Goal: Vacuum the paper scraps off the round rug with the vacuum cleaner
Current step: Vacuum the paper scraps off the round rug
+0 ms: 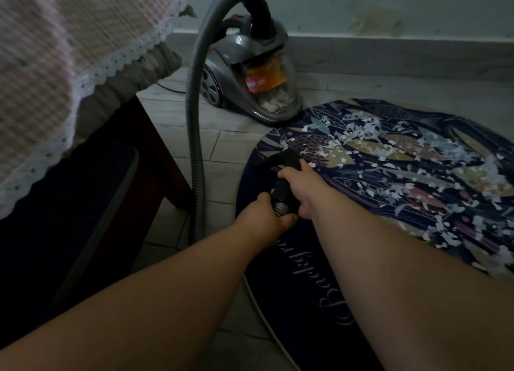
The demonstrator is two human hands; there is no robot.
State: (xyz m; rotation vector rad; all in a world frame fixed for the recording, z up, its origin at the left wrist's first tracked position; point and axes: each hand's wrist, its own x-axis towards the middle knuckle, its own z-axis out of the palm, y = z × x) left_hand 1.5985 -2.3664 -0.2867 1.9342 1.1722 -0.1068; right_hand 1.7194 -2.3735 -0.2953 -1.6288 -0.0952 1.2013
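Observation:
A grey canister vacuum cleaner (244,73) stands on the tiled floor near the wall, with scraps in its clear bin. Its grey ribbed hose (194,120) arcs up from the top and down to my hands. My left hand (264,215) grips the hose end. My right hand (300,187) grips the black nozzle (281,159), whose tip lies on the left edge of the dark patterned round rug (292,259). White paper scraps (403,148) cover the rug's middle and right side, just beyond the nozzle.
A bed or sofa with a pink lace-edged cover (69,64) and a dark wooden frame (155,153) fills the left. A grey skirting and wall (389,50) run behind the vacuum. A thin cable (258,301) lies along the rug's left edge.

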